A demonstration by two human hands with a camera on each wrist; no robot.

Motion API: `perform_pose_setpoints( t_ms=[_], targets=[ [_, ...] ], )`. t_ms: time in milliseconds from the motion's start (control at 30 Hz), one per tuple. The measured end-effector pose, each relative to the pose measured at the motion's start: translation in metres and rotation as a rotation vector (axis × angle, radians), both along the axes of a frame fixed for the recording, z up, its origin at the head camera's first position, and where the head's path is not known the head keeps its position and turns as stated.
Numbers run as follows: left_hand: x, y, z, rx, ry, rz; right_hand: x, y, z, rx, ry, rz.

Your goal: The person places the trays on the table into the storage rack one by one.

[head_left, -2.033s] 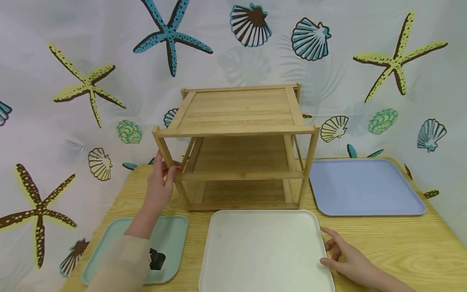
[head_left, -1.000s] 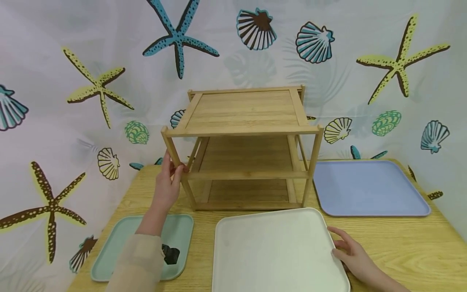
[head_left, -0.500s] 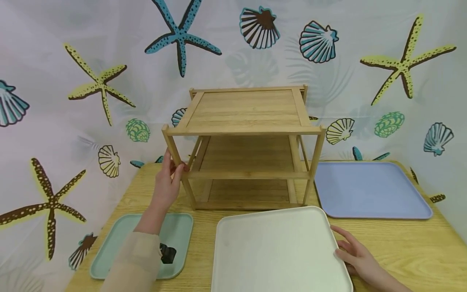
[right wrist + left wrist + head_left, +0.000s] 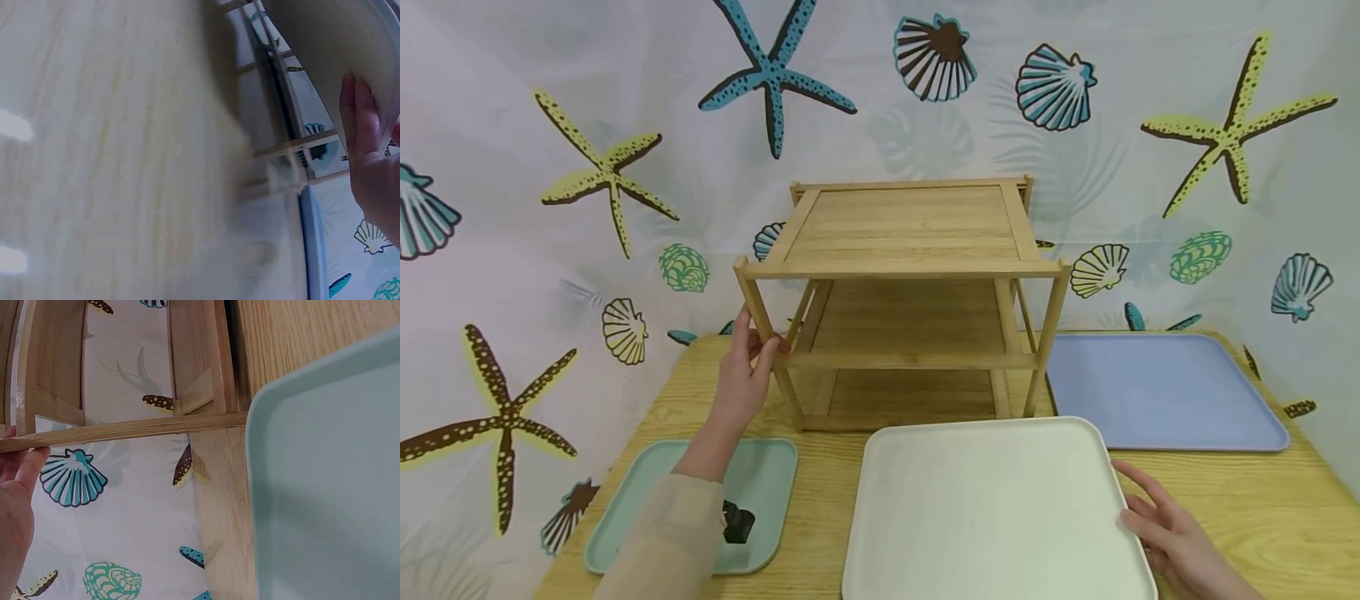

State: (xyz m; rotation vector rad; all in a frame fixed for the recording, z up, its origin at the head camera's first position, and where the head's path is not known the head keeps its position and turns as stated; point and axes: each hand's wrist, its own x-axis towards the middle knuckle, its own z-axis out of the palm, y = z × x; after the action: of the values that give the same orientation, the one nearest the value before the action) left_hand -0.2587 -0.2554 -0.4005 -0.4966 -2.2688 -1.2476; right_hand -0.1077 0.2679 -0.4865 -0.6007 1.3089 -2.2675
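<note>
Head view: the left hand [image 4: 745,367] is clamped round the front left post of a three-tier wooden rack [image 4: 910,223], thumb at the front and fingers round the outer side and back, next to the middle shelf's rail. The rack stands upright at the far edge of the wood-grain surface [image 4: 1262,492], about midway between its left and right edges.

The right hand [image 4: 1176,529] grips the right rim of a rectangular white tray [image 4: 1000,500], its thumb over the rim; in the right wrist view the fingers [image 4: 365,119] lie along the tray's underside. That tray is held up above the near edge of the surface, in front of the rack, its right part over a shadow. Whether its left part touches the surface cannot be told.

A pale green tray [image 4: 771,475] lies near the left edge of the surface, partly covered by a cream sleeve [image 4: 670,533]; a small black object [image 4: 740,525] sits in it, too unclear to name. At the far right corner lies a blue tray [image 4: 1165,392]. Behind hangs a cloth [image 4: 850,142] printed with starfish and shells.
</note>
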Motion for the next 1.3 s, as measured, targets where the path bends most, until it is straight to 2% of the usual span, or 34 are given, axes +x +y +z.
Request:
perform_pose_setpoints(
  t_ms=[300, 667, 767, 967, 1067, 1300],
  targets=[
    [-0.003, -0.001, -0.003, -0.004, 0.017, -0.014, 0.003, 0.004, 0.032, -0.092, -0.025, -0.041],
    [-0.006, -0.002, -0.005, -0.048, 0.147, -0.004, -0.004, 0.01, 0.088, 0.007, -0.055, -0.095],
    [-0.005, -0.002, -0.006, -0.047, 0.142, 0.003, -0.006, 0.013, 0.102, -0.011, -0.034, -0.1],
    [-0.005, -0.001, -0.007, -0.033, 0.118, 0.005, -0.006, 0.016, 0.12, -0.14, -0.012, -0.052],
    [-0.005, -0.001, -0.007, -0.037, 0.115, 0.01, -0.007, 0.016, 0.129, -0.147, -0.018, -0.065],
    [-0.005, -0.003, -0.008, -0.041, 0.092, 0.026, -0.015, 0.012, 0.154, -0.164, 0.051, -0.061]
  ],
)
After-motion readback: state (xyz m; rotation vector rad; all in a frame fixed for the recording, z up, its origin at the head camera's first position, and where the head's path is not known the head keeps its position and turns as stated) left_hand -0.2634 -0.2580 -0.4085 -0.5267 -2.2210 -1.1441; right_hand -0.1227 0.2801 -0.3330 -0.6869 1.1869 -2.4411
